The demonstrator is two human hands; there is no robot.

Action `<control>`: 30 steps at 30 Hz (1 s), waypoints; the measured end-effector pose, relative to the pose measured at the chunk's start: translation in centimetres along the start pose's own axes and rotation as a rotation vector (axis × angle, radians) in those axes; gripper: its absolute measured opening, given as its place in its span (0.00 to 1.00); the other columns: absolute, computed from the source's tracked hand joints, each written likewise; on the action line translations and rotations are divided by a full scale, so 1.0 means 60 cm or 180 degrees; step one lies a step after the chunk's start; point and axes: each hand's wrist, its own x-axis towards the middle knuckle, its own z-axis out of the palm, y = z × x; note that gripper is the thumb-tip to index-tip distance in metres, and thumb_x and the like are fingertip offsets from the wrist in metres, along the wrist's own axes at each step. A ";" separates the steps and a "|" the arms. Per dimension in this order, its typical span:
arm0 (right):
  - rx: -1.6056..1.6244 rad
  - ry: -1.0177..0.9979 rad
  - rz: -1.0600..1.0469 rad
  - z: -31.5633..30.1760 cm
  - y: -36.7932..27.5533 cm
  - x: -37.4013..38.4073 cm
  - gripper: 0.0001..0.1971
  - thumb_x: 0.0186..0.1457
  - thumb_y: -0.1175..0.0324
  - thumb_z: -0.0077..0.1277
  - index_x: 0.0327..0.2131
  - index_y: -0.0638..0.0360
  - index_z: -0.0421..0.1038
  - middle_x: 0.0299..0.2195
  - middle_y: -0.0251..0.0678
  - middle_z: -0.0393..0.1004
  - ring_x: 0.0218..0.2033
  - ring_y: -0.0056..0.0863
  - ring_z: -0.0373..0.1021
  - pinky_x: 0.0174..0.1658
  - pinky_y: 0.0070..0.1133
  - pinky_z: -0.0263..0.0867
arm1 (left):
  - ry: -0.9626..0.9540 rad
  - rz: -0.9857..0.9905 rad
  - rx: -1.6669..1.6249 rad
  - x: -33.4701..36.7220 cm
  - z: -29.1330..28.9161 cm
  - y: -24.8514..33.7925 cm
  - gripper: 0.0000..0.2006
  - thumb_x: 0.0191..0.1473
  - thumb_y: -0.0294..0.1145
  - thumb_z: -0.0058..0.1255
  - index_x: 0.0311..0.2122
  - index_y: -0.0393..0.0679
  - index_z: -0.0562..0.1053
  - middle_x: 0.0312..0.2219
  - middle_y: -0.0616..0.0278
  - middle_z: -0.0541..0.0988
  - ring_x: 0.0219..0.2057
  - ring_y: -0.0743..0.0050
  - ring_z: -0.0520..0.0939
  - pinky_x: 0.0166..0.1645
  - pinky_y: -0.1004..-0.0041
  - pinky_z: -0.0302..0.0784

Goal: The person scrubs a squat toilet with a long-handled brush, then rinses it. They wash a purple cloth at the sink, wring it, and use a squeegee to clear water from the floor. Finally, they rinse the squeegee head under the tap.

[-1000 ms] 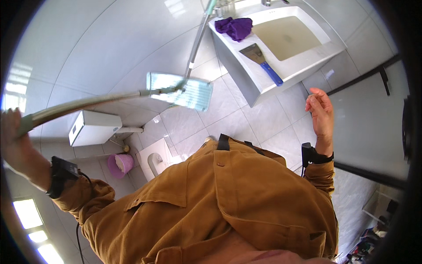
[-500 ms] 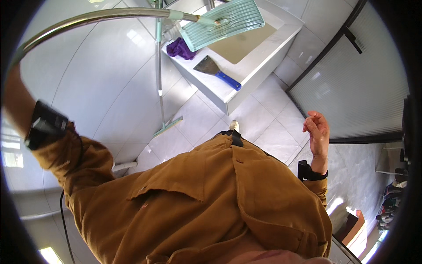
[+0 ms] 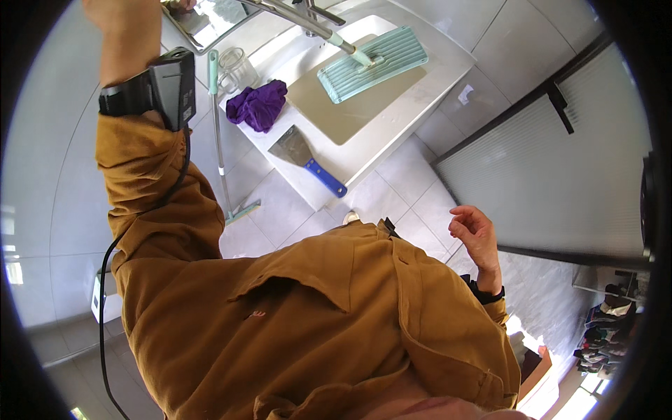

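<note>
My left hand (image 3: 120,10) is raised at the top left, its fingers cut off by the picture's upper edge. The metal pole of a flat mop (image 3: 413,50) runs out over that same edge. Nothing else in sight bears the mop, and its pale green ribbed head hangs tilted over the sink basin (image 3: 334,120). At my right side, my right hand (image 3: 477,236) is loosely curled and empty, thumb and fingers apart. On the sink's near ledge lie a scraper (image 3: 308,159) with a blue handle and a crumpled purple cloth (image 3: 257,106).
A glass jug (image 3: 236,68) stands by the cloth. Left of the sink leans a floor squeegee (image 3: 218,140). Behind the basin are a tap (image 3: 311,15) and a mirror (image 3: 210,21). A ribbed glass door (image 3: 553,168) with a dark frame stands to the right.
My left arm has swung up and inward, and the pole with it. The mop head has shifted right and down in the picture. My view has turned slightly, and my right hand remains empty.
</note>
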 end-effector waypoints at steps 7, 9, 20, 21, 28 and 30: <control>0.0101 -0.0166 0.0047 -0.047 -0.002 0.078 0.12 0.49 0.73 0.55 0.39 0.61 0.70 0.26 0.25 0.68 0.28 0.12 0.63 0.33 0.11 0.60 | -0.0567 0.1985 0.3423 -0.029 0.118 -0.083 0.13 0.56 0.39 0.43 0.30 0.39 0.71 0.20 0.65 0.70 0.22 0.79 0.71 0.24 0.74 0.65; -0.0162 -0.0279 0.0082 -0.064 -0.008 0.103 0.11 0.49 0.73 0.54 0.38 0.60 0.70 0.26 0.25 0.68 0.27 0.12 0.63 0.33 0.12 0.61 | -0.1705 -0.0669 -0.0097 -0.028 0.141 -0.079 0.11 0.54 0.36 0.44 0.35 0.39 0.70 0.24 0.64 0.71 0.26 0.76 0.72 0.27 0.73 0.67; -0.0767 -0.1117 -0.0798 -0.206 -0.065 0.328 0.09 0.49 0.74 0.53 0.36 0.59 0.71 0.24 0.26 0.69 0.26 0.14 0.64 0.33 0.14 0.62 | -0.1551 -0.0629 0.1139 -0.152 0.406 -0.109 0.14 0.54 0.39 0.44 0.31 0.36 0.68 0.16 0.63 0.69 0.17 0.76 0.71 0.20 0.75 0.66; -0.0826 -0.1156 -0.0786 -0.225 -0.071 0.351 0.09 0.49 0.74 0.53 0.36 0.59 0.71 0.24 0.26 0.69 0.26 0.14 0.64 0.32 0.14 0.61 | -0.1547 -0.0628 0.0966 -0.150 0.416 -0.120 0.13 0.54 0.39 0.44 0.31 0.37 0.68 0.16 0.63 0.69 0.17 0.76 0.71 0.20 0.75 0.66; -0.0448 -0.1607 -0.0559 -0.293 -0.087 0.489 0.09 0.50 0.74 0.51 0.37 0.60 0.70 0.25 0.26 0.68 0.26 0.13 0.62 0.31 0.13 0.60 | -0.1556 -0.0666 0.0581 -0.139 0.445 -0.164 0.10 0.54 0.36 0.44 0.28 0.40 0.68 0.14 0.64 0.68 0.16 0.73 0.72 0.17 0.74 0.64; -0.0510 -0.1861 -0.0637 -0.284 -0.088 0.521 0.09 0.50 0.73 0.51 0.37 0.60 0.70 0.25 0.26 0.68 0.27 0.13 0.62 0.31 0.13 0.60 | -0.1193 -0.0908 0.0478 -0.148 0.444 -0.147 0.10 0.54 0.35 0.44 0.26 0.41 0.68 0.13 0.65 0.67 0.15 0.74 0.71 0.17 0.74 0.63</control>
